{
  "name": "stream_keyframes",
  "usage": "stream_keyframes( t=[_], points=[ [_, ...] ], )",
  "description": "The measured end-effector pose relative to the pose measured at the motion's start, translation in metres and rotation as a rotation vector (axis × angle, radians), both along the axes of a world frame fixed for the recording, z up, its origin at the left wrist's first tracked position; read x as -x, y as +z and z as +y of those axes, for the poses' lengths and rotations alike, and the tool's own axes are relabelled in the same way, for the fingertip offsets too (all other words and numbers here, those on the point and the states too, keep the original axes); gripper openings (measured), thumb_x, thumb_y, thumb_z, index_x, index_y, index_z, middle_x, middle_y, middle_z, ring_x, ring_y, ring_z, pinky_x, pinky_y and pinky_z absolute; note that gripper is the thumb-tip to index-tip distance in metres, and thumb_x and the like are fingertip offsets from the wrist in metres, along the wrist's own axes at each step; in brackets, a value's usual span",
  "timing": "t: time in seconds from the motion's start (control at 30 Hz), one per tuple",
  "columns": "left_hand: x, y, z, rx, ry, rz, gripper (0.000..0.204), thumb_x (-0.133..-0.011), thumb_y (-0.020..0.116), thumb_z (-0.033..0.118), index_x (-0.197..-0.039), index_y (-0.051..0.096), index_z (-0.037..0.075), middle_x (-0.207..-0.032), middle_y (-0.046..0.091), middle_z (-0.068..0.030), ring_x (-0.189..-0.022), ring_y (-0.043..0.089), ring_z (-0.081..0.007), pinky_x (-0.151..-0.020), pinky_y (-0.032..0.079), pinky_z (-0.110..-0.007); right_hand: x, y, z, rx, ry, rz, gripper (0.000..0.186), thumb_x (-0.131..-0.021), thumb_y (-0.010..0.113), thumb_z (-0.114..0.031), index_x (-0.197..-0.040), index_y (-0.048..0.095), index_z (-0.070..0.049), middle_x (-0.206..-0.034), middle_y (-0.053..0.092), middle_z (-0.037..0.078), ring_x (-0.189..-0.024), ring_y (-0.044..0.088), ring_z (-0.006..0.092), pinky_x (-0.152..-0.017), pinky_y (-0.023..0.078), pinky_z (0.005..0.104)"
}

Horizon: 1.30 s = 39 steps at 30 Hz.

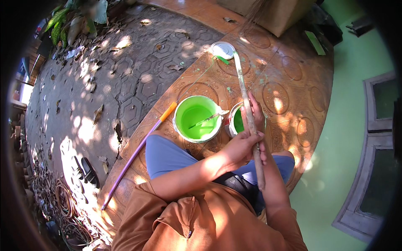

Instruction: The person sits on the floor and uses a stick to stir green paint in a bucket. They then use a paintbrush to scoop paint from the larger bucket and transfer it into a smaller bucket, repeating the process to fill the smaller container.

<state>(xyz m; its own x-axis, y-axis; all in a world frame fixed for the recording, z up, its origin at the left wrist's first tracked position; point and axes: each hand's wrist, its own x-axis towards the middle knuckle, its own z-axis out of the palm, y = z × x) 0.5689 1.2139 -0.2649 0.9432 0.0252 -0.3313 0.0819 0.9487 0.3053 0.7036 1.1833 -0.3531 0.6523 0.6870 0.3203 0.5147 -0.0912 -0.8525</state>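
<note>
My left hand (245,146) grips the lower part of a long, pale, worn stick (241,77). My right hand (256,108) is wrapped round the stick higher up, above a smaller can of green paint (237,122), partly hidden by stick and hands. The stick's far end reaches beside a round white lid (223,50), with green at its tip. Left of the can stands a white bucket (177,119) of light green liquid, with a thin paint-smeared tool (209,119) resting in it. My crossed legs in blue lie just behind both containers.
A purple pole (136,157) with an orange end lies along the tiled ledge's (284,96) edge. Leaf-strewn paving (125,71), dark sandals (88,171) and a coiled hose (65,196) are left. A green wall (335,125) with windows (370,180) is right; a cardboard-coloured box (272,14) is ahead.
</note>
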Motion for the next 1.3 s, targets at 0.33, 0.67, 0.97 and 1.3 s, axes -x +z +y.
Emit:
stream_keyframes(
  t=[0.33,0.67,0.97,1.3],
  points=[
    [0.208,0.086,0.098,-0.543,-0.172,0.475,0.031,-0.096,0.053,0.017,-0.118,0.055,-0.005,-0.049,0.047,-0.0039,-0.035,0.045,-0.0139,-0.036,0.038,-0.028,0.014,0.011,-0.023,0.13,0.091,0.027,0.059,-0.095,0.062,-0.012,-0.148,0.038,-0.006,-0.114,0.058,0.013,-0.096,0.063,0.0195,-0.079,0.052,0.0312],
    [0.312,0.121,0.112,-0.524,-0.424,0.694,0.044,-0.092,0.052,0.008,-0.129,0.05,-0.015,-0.049,0.053,-0.0059,-0.035,0.049,-0.014,-0.036,0.04,-0.027,-0.011,-0.025,-0.038,0.175,0.038,0.078,0.049,-0.095,0.061,-0.012,-0.142,0.046,-0.005,-0.111,0.062,0.012,-0.093,0.065,0.0195,-0.077,0.053,0.0319],
    [0.264,0.035,0.18,-0.597,-0.508,0.621,0.039,-0.097,0.05,0.016,-0.128,0.053,-0.007,-0.048,0.045,-0.0033,-0.036,0.043,-0.0141,-0.035,0.038,-0.031,0.017,-0.053,-0.028,0.347,0.116,0.072,0.045,-0.093,0.063,-0.015,-0.135,0.053,-0.003,-0.108,0.06,0.012,-0.089,0.065,0.0197,-0.069,0.054,0.03],
    [0.233,0.04,0.227,-0.83,-0.645,0.659,0.027,-0.096,0.05,0.02,-0.078,0.057,0.0,-0.047,0.047,-0.005,-0.036,0.047,-0.0169,-0.033,0.039,-0.035,0.028,-0.063,-0.032,0.388,0.133,0.044,0.041,-0.094,0.063,-0.017,-0.132,0.054,-0.003,-0.111,0.059,0.016,-0.088,0.066,0.0234,-0.073,0.056,0.034]
  ],
)
